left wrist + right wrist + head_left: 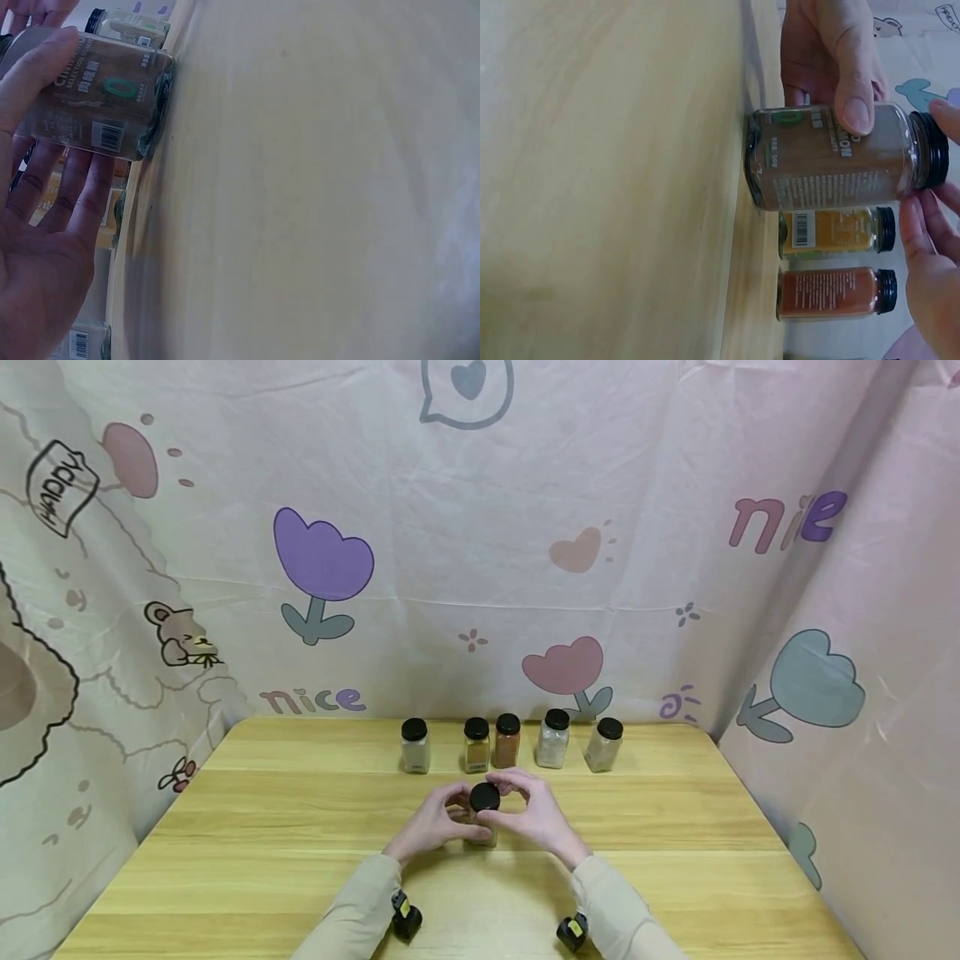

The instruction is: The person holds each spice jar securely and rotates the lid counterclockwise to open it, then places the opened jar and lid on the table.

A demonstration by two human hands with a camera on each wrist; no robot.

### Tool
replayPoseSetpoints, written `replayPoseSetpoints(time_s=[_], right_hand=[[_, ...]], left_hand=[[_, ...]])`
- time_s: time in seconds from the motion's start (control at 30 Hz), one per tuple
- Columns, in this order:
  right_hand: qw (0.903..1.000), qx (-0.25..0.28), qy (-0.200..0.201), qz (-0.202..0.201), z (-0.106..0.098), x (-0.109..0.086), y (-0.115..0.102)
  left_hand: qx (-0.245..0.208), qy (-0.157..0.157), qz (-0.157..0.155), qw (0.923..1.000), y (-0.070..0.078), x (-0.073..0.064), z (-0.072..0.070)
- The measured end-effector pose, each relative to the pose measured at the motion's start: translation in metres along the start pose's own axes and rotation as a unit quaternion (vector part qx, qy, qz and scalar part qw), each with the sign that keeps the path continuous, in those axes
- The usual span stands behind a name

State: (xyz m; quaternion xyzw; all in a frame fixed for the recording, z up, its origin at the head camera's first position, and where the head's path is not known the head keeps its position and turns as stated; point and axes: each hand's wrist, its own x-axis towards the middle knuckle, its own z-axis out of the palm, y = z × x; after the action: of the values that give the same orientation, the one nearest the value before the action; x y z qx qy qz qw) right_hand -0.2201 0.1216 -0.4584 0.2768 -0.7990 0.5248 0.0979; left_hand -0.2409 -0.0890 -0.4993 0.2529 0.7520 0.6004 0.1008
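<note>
A square glass spice jar [484, 835] of brown powder stands upright on the wooden table in front of me, its label reading cinnamon. The left hand [435, 820] holds the jar's body, with the thumb across the label in the right wrist view and the fingers behind the glass in the left wrist view. At the top, the right hand [538, 817] pinches the black lid [934, 150] between thumb and fingers. The lid sits on the jar's neck.
Along the table's back edge stand several more black-lidded jars: a pale one [415, 752], a yellow one [476, 750], a reddish one [507, 745], a white one [552, 743] and another pale one [603, 750]. A printed curtain [450, 568] hangs behind the table [300, 843].
</note>
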Motion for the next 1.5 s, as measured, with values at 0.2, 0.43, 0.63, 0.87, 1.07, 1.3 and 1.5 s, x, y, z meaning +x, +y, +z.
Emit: replayPoseSetpoints(time_s=[0.2,0.43,0.63,0.87,1.07,1.3,1.5], right_hand=[[0.9980,-0.054,0.024,0.022,0.0054,0.0008,-0.0005],[0.9989,-0.042,0.012,0.014,0.0046,0.0013,-0.0018],[0.9999,-0.015,-0.006,-0.002,0.0023,0.0007,0.0011],[0.9999,0.000,0.012,0.003,0.0031,-0.0003,0.0014],[0.9997,0.004,0.019,0.015,0.0036,-0.0002,-0.0030],[0.9997,0.024,-0.005,0.002,0.0027,0.0007,-0.0005],[0.9999,0.010,0.005,0.001,0.0033,0.0002,-0.0011]], left_hand=[[-0.006,0.000,0.003,1.0000,0.0004,-0.0009,0.0012],[-0.003,-0.001,0.004,1.0000,0.0004,-0.0009,0.0014],[0.001,0.001,-0.007,1.0000,0.0019,-0.0008,0.0010],[-0.002,0.001,0.001,1.0000,0.0018,-0.0013,0.0008],[-0.004,0.001,0.002,1.0000,0.0012,-0.0017,0.0015],[-0.008,0.001,-0.004,1.0000,0.0013,-0.0013,0.0011],[-0.005,0.002,-0.001,1.0000,0.0018,-0.0015,0.0010]])
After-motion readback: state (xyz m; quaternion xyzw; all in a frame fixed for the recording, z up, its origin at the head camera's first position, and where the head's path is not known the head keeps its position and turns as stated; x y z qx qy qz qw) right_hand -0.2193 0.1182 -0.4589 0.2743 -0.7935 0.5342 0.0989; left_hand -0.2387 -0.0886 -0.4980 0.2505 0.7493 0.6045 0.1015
